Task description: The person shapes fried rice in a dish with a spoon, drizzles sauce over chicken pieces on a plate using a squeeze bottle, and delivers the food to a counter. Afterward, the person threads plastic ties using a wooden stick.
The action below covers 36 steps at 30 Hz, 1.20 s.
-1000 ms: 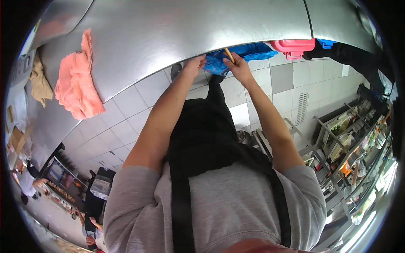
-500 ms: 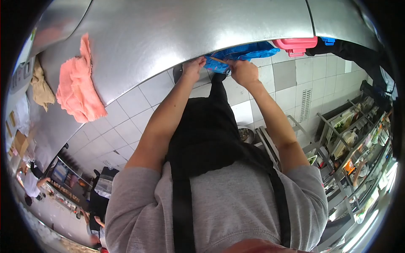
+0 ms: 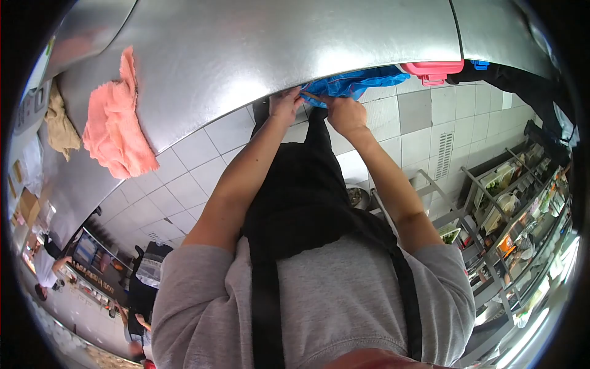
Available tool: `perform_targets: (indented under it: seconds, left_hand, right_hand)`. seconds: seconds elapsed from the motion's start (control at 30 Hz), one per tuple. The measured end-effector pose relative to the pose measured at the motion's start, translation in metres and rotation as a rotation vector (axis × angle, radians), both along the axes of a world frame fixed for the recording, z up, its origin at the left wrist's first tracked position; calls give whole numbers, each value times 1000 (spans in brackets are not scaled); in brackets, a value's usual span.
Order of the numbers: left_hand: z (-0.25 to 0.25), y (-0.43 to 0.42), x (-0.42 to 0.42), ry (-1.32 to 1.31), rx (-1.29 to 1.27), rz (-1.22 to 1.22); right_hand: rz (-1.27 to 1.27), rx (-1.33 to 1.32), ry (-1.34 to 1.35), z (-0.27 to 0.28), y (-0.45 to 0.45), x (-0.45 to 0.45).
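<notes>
A blue plastic bag [image 3: 362, 81] lies below the front edge of the steel counter [image 3: 246, 55]. My left hand [image 3: 285, 106] is closed at the bag's left side, its fingertips partly under the counter edge; what it pinches is too small to make out. Just right of it, my right hand [image 3: 346, 115] is wrapped round a thin tan stick [image 3: 313, 96], which points left toward my left hand. The far end of the stick lies close to the left fingers, and part of the bag shows beyond both hands.
A pink cloth [image 3: 115, 126] and a brown cloth [image 3: 60, 123] lie on the counter at left. A pink container [image 3: 433, 69] is under the edge at right. A metal rack [image 3: 491, 203] with trays stands lower right. People work at lower left; another person's dark sleeve shows at right.
The stick has swung from steeply upright to nearly level, pointing left. My right hand has turned over it and shifted slightly left, closer to my left hand.
</notes>
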<state>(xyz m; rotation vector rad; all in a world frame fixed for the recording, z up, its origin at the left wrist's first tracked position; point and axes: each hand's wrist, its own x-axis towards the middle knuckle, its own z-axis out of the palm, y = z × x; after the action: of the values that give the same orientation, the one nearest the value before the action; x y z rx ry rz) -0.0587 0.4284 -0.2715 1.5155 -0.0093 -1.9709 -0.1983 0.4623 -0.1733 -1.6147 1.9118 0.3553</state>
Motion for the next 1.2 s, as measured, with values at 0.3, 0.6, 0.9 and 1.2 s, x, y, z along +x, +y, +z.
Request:
perform_targets:
  seconds: [0.3,0.6,0.9,1.2]
  left_hand:
    - [-1,5,0,-141,-43,-92]
    - [-1,2,2,-303,-112,-174]
    - [-16,-3,20,-25,-70,-65]
    - [8,0,6,-242,-9,-164]
  right_hand:
    - [-78,21,-84,-4,6,1]
    - [93,-97,0,-9,5,12]
    - [14,-339,-150,-34,22,17]
    - [7,-275,-157,-21,15,24]
